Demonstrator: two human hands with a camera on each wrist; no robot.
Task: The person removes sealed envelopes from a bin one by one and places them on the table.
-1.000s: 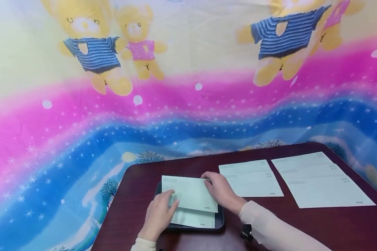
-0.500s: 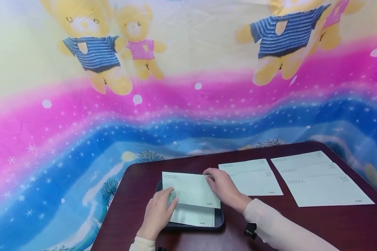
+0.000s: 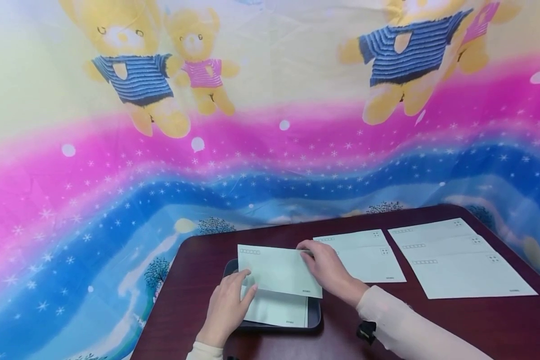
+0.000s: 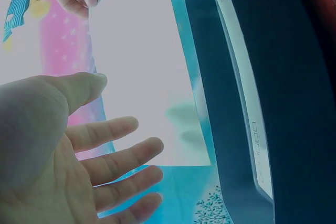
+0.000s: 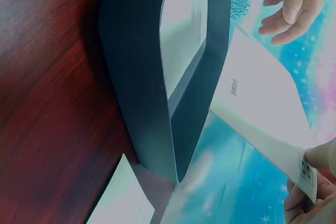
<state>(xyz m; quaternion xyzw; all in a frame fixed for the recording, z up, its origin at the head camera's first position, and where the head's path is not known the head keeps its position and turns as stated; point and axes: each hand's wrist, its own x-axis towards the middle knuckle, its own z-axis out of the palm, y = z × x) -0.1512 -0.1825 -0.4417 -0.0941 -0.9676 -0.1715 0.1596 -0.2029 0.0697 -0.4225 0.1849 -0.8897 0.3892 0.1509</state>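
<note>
My right hand (image 3: 327, 269) pinches a pale envelope (image 3: 279, 272) by its upper right corner, thumb on the front face, as the right wrist view shows. The envelope hangs tilted above a black tray (image 3: 314, 319). Another envelope (image 3: 274, 307) lies inside that tray, partly covered in the head view by the raised one. At the tray's left side is my left hand (image 3: 225, 305), fingers spread and nearly straight. In the left wrist view its fingers (image 4: 126, 156) lie in front of the raised envelope; I cannot tell whether they touch it.
Two overlapping envelopes (image 3: 364, 265) lie on the dark red table (image 3: 198, 265) right of the tray. Farther right is an overlapping column of three envelopes (image 3: 472, 275). A cloth backdrop (image 3: 270, 150) printed with bears hangs behind the table.
My right hand has lifted the envelope and carried it slightly to the right, showing more of the envelope in the tray. The left hand has barely moved.
</note>
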